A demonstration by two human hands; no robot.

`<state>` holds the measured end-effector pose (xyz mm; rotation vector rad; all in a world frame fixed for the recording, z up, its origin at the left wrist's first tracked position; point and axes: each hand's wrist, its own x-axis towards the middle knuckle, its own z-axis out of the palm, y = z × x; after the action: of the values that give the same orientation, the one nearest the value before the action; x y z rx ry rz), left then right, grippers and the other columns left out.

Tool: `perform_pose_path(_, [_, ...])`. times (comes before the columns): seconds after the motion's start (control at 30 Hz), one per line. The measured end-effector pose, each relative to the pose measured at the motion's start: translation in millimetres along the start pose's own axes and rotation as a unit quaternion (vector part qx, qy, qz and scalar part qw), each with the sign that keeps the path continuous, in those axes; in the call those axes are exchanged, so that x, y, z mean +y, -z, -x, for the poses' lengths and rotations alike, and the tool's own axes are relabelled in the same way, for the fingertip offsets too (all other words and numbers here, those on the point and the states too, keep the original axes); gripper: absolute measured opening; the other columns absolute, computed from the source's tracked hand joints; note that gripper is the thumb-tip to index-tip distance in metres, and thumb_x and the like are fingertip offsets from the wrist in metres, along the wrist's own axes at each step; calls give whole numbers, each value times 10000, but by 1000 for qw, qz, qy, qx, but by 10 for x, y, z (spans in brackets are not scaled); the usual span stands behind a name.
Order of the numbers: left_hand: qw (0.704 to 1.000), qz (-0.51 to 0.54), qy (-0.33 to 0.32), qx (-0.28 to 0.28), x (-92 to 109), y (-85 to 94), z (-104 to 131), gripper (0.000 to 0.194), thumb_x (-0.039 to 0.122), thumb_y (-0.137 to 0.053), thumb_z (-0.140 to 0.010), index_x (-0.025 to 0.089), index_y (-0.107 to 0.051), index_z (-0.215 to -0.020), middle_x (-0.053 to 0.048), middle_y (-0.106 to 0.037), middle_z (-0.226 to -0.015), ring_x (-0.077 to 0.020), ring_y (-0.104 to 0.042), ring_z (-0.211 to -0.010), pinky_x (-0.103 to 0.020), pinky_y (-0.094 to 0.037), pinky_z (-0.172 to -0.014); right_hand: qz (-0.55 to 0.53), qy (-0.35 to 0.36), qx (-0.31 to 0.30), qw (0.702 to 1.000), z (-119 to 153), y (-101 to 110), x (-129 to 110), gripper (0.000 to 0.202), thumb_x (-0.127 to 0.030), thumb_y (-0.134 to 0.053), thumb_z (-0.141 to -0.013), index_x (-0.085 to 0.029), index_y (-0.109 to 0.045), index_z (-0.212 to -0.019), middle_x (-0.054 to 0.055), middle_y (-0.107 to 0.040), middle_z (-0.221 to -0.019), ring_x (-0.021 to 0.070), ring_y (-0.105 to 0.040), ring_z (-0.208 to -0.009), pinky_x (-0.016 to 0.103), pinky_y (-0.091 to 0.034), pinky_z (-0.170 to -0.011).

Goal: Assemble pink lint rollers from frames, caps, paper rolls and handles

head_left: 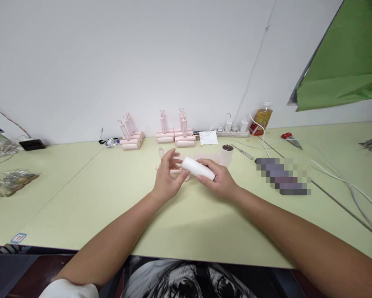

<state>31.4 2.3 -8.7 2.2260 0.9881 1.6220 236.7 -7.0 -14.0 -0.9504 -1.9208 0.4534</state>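
Two hands in play: held a white cylinder (198, 169) raised over the middle of a pale green table (80, 198), to the left of a frosted cup (227, 159). Pinched firmly, by the look of it, near the lower-right end in the right hand (221, 177), with fingers laid along the far side and thumb pressed on the near side. Poised the left hand (169, 178) at the other end, with fingers spread and loosely curled, thumb close to the near edge; could not tell whether touching or just short of touching.

To judge from the pose, called for steady, even pressure from the right, enough to prevent rolling without denting the surface. Also called for a left thumb lined up opposite the left fingers, so as not to push the end askew, and for turning by small finger movements rather than by swinging the forearms. Best kept low over the tabletop, clear of the cup.

Pointed the upper-left end outward across the table, toward the pink devices (130, 144) at the back. Ran the long axis aslant, from there to the lower right and into the right hand, neither parallel to the table's front edge nor square to it. Could not tell how steeply tilted.
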Motion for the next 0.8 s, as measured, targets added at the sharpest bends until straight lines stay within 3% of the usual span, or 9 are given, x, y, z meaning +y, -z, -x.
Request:
perform_pose_path(0.03, [1000,16,10,-14,6,0,1,685,324,-659,-836,268,-284,-1406,-93,-577,-1175,-182,-608,-1027,-345,-551,-807,0,-1,0,1000,1,0,-1,402,-398,-604,-846,-219,-561,-1203,87,-662,-1160,252,-634,-988,355,-496,-808])
perform_pose_path(0.1, [1000,-4,7,-20,16,3,-1,545,327,-651,-843,261,-408,-1327,-82,-600,-1131,-200,-598,-1067,-373,-541,-846,-3,-2,2,1000,2,-1,-3,401,-401,-601,-847,-221,-562,-1203,89,-663,-1159,257,-635,-994,362,-499,-811])
perform_pose_path(0.2, [998,-64,-5,8,19,7,-4,401,367,-690,-804,231,-563,-1158,-124,-502,-1291,-271,-499,-1227,-435,-508,-915,-8,0,3,1000,2,-2,-5,403,-401,-596,-850,-220,-559,-1209,88,-669,-1137,250,-639,-975,363,-501,-812])
perform_pose_path(0.3, [999,-5,38,-15,6,3,-2,603,369,-682,-812,243,-413,-1337,-110,-583,-1193,-211,-612,-1048,-366,-562,-794,-8,0,6,1000,3,-1,-11,399,-402,-600,-848,-215,-566,-1199,90,-669,-1140,250,-639,-974,360,-500,-809])
perform_pose_path(0.37, [998,25,54,-30,-6,-1,0,518,360,-666,-826,238,-466,-1288,-81,-624,-1108,-175,-642,-950,-321,-573,-747,-7,-4,6,1000,3,0,-14,397,-401,-602,-846,-212,-570,-1194,90,-670,-1136,249,-640,-968,355,-501,-800])
perform_pose_path(0.47, [998,6,55,-12,-22,-1,-1,318,361,-689,-800,215,-610,-1071,-85,-595,-1151,-193,-614,-1035,-326,-568,-796,-7,-4,4,1000,1,-2,0,403,-401,-599,-849,-212,-569,-1204,87,-671,-1125,244,-639,-957,355,-501,-802])
perform_pose_path(0.6, [991,53,119,-31,-45,-1,-12,453,342,-703,-784,211,-543,-1186,-65,-655,-1023,-152,-654,-833,-307,-572,-715,-4,-13,-11,1000,-5,-2,54,449,-402,-593,-854,-214,-560,-1261,99,-631,-1234,265,-604,-1070,380,-478,-879])
perform_pose_path(0.67, [985,75,145,-49,-47,-7,-14,367,349,-695,-786,194,-581,-1099,-65,-675,-990,-146,-658,-764,-301,-570,-678,4,-38,-46,998,-5,2,70,548,-391,-591,-855,-226,-483,-1366,101,-624,-1241,262,-607,-1046,389,-478,-866])
perform_pose_path(0.8, [974,112,169,-96,-34,-27,-5,283,366,-679,-793,189,-610,-1003,-63,-690,-980,-151,-665,-721,-306,-574,-650,-40,-94,-174,979,11,0,32,843,-325,-610,-837,-255,-139,-1532,32,-675,-931,185,-609,-739,317,-492,-663])
